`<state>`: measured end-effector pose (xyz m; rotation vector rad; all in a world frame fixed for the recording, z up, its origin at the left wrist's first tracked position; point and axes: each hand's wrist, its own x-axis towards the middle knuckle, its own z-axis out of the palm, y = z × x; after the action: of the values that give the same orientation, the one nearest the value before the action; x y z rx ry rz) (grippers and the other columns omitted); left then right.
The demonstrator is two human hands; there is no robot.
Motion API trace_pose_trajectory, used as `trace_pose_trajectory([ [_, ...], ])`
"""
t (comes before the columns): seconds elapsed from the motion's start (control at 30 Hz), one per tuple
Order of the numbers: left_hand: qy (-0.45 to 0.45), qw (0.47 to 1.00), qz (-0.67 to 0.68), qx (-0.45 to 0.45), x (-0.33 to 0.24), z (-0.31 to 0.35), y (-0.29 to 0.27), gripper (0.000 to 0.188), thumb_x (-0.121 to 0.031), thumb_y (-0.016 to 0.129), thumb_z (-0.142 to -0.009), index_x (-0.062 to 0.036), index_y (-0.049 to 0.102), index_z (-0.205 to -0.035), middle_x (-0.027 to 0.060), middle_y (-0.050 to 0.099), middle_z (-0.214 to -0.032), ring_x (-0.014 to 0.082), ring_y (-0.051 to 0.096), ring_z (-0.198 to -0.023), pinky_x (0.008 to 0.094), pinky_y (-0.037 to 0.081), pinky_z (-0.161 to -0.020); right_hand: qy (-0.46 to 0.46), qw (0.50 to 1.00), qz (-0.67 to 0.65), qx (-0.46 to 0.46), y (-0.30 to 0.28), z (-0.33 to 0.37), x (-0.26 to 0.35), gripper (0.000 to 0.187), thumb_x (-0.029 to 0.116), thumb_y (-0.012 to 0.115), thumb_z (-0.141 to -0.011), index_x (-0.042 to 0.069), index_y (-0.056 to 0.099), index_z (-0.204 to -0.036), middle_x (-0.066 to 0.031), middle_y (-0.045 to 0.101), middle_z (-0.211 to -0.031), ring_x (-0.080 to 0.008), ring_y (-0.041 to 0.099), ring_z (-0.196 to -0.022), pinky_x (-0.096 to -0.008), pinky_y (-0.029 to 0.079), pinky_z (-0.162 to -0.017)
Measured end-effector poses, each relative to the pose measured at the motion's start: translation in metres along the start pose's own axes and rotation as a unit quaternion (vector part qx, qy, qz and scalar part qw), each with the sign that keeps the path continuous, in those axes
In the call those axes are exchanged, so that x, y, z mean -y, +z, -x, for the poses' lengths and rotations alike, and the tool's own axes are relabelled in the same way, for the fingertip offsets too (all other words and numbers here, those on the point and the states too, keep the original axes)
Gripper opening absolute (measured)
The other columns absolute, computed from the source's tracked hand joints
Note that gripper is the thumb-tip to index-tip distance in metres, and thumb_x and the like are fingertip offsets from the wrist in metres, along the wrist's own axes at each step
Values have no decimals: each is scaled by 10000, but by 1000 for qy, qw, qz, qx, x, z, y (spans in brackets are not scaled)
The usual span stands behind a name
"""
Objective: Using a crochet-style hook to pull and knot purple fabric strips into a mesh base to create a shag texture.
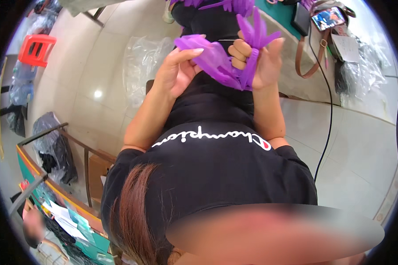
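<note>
Purple piece: the piece (212, 62) was between the 2 hands, held in front of the person's black trousers (203, 22).
Long axis: its broad part sloped from the left hand at upper left down to a fold at lower right; from there strips rose into the right hand.
Nearer hand: the fold hung just beside the right hand, well apart from the left.
Left hand: the hand (176, 79) was partly closed, pinching the upper-left end, thumb on the near side; how the fingers behind it lay, I could not tell.
Right hand: the hand (267, 66) was closed, fingers curled around the gathered strips, their loose tips fanning out above it.
Pale sliver: 1 thin, straight sliver (227, 40) showed between the hands, near the right fingers; too small to identify.
Purple pile: more strips (227, 5) lay beyond the hands, over the legs.
Right side: a phone (327, 18), brown strap (311, 64) and black cable (331, 101).
Left side: clear plastic (146, 66) and a red stool (36, 49).
</note>
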<state>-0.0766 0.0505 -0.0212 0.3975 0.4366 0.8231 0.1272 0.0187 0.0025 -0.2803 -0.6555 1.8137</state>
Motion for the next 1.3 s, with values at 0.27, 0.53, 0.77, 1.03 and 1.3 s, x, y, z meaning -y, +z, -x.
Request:
trace_pose_trajectory([
  [0.27, -44, 996, 47, -58, 4, -6, -15, 359, -47, 557, -811, 14, 509, -1161, 111, 597, -1092, 217, 575, -1035, 361, 455, -920, 13, 980, -178, -84, -40, -9, 7, 352, 328, 677, -830, 74, 447, -913, 30, 326, -698, -88, 274, -638, -214, 260, -527],
  [0.53, -48, 997, 48, -41, 9, -8, -13, 358, -28, 572, -812, 2, 508, -1162, 110, 598, -1078, 214, 582, -1022, 353, 462, -912, -50, 955, -243, -163, -32, -3, 23, 324, 145, 574, -904, 104, 346, -678, 16, 296, -622, -94, 249, -578, -239, 239, -477],
  [0.77, 8, 991, -125, -40, 10, -3, 2, 447, -23, 624, -813, 6, 463, -1230, 119, 595, -1111, 216, 577, -1041, 337, 443, -927, -60, 990, -80, -102, -30, 3, 20, 345, 204, 441, -967, 132, 341, -644, 54, 223, -533, -72, 214, -514, -239, 190, -435],
  [1.03, -15, 994, -98, 35, 4, -2, 2, 654, 112, 449, -698, 47, 333, -1338, 198, 476, -1302, 310, 443, -1243, 409, 343, -1059, -191, 969, 114, -111, 7, 19, 37, 363, 252, 394, -980, 158, 317, -638, 55, 188, -513, -87, 199, -494, -252, 178, -426],
  [1.3, -40, 999, 16, 29, 17, 0, 10, 611, 132, 393, -743, 14, 341, -1340, 188, 432, -1331, 315, 391, -1275, 490, 337, -1051, -277, 956, 100, -10, 58, 46, 82, 346, 337, 386, -986, 140, 341, -704, 65, 190, -505, -80, 182, -502, -241, 165, -436],
])
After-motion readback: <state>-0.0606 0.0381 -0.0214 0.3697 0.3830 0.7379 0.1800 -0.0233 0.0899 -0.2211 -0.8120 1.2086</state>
